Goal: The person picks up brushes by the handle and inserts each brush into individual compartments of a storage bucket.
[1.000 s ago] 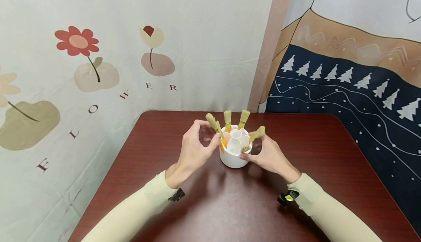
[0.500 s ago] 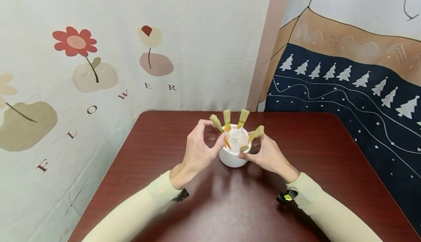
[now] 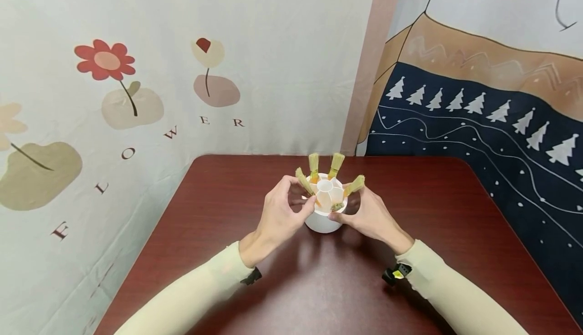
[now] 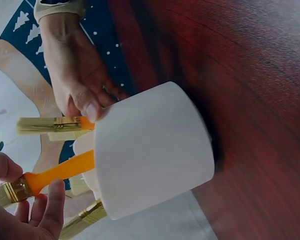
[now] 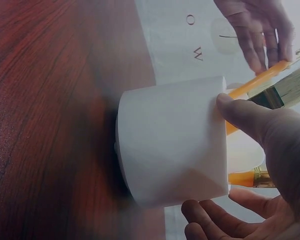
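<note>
A white round brush holder (image 3: 322,223) with inner compartments stands on the table in the head view. My left hand (image 3: 280,216) pinches a paintbrush (image 4: 65,169) near its metal ferrule. Its bristles point up and outward, and the lower end of the orange handle slants inside the holder's rim. My right hand (image 3: 372,216) grips the holder's right side, its thumb on the rim and its fingers around the wall, as the right wrist view shows. Other paintbrushes stand in the holder: two at the back (image 3: 314,163), one leaning right (image 3: 354,185) and one at the front (image 3: 337,207).
The dark red wooden table (image 3: 218,198) lies under both forearms. A pale curtain (image 3: 282,61) with flower prints hangs along its back and left, and a navy, tree-patterned cloth (image 3: 455,137) along the right.
My left hand has moved right and slightly down, bringing its paintbrush from the holder's left edge in over the rim. The right hand keeps its grip, and the holder stays nearly in place.
</note>
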`<state>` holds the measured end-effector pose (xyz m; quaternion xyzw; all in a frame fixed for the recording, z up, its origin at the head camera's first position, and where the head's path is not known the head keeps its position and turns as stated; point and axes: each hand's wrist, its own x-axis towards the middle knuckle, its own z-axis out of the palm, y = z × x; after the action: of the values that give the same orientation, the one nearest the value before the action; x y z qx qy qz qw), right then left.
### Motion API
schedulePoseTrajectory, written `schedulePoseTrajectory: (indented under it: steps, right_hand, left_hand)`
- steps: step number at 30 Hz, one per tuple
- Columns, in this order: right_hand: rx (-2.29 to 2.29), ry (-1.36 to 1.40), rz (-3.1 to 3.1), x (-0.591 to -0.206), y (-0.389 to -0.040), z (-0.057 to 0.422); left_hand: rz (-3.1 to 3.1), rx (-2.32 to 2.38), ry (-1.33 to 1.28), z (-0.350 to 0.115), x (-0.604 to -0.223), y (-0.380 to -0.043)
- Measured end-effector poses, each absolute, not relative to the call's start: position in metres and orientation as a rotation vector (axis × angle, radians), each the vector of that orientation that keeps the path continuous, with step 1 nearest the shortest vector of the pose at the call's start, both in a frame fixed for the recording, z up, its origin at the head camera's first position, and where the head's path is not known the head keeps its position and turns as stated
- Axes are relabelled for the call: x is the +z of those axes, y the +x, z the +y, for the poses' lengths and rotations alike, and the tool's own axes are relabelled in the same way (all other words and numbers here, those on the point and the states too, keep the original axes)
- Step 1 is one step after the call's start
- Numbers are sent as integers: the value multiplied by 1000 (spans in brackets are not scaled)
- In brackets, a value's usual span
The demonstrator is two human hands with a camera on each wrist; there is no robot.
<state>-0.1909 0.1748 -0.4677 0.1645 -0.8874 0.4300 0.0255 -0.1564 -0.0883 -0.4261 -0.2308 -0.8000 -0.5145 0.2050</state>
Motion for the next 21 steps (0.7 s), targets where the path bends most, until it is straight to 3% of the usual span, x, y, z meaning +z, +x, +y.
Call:
schedulePoseTrajectory:
  steps: [21]
  right_hand:
    - [1298, 510, -2732, -469, -191, 173]
  left_hand:
    - [-2392, -1252, -618, -92, -445, -156]
